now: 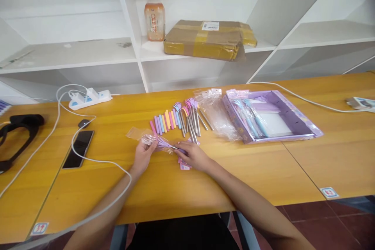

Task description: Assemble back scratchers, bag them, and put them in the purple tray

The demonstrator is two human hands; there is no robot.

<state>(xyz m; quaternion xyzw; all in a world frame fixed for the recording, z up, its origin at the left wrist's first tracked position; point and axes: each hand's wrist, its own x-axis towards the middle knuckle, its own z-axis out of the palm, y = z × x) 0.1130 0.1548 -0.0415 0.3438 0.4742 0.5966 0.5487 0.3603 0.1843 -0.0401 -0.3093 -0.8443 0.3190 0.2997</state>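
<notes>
You are mid-way through drawing a purple scratcher (172, 148) out of its clear sleeve (149, 138), at six o'clock from the laid-out row of scratchers (178, 119). Next, judge a straight, gentle pull. Your left hand (142, 156) pinches the sleeve; your right hand (191, 155) grips the handle, forearms converging.

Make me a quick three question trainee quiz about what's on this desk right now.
1. True or false: the left hand pinches a clear plastic sleeve.
2. What lies in the purple tray? A) wrapped pastel sticks B) a phone C) a bottle
3. Fill in: the phone lies to the ____ of both hands.

Key: 1 true. 2 A. 3 left.
The right hand rests on a small purple packet.
</notes>
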